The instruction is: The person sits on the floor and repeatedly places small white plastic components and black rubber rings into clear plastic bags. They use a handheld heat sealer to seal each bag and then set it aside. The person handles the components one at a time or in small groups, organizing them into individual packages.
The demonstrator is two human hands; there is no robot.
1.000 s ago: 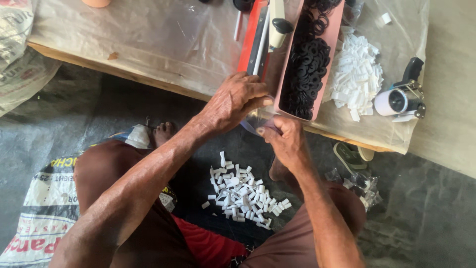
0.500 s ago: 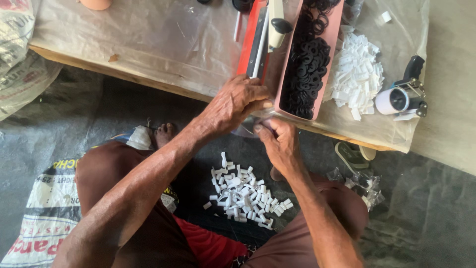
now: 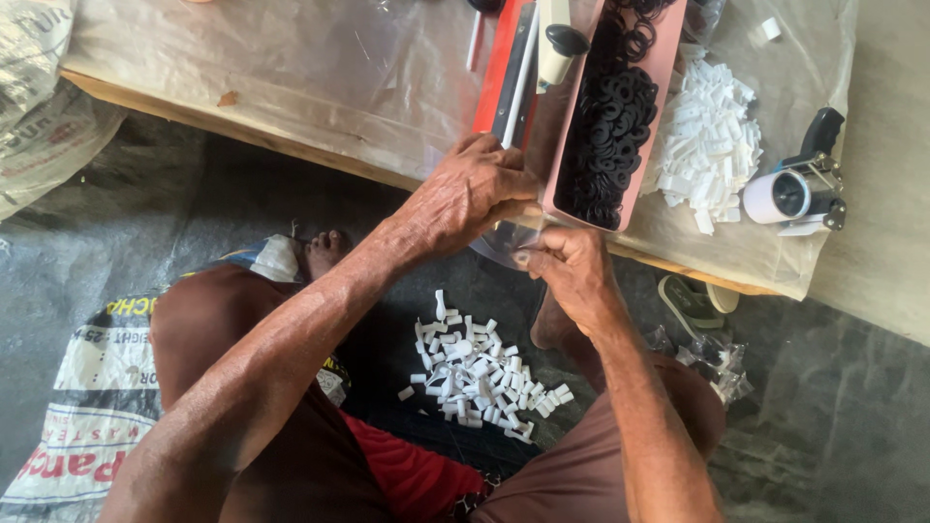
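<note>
Here, a small white plastic piece (image 3: 523, 258) is pinched between the right hand's (image 3: 572, 276) fingertips at the table edge, just below the left hand (image 3: 470, 194), whose fingers are curled against the pink tray of black rubber rings (image 3: 605, 116).

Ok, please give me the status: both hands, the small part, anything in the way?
Left hand at table edge, beside pink tray of black rings. Right hand pinches a small white piece. White pieces piled on floor. Nothing between hands.
</note>
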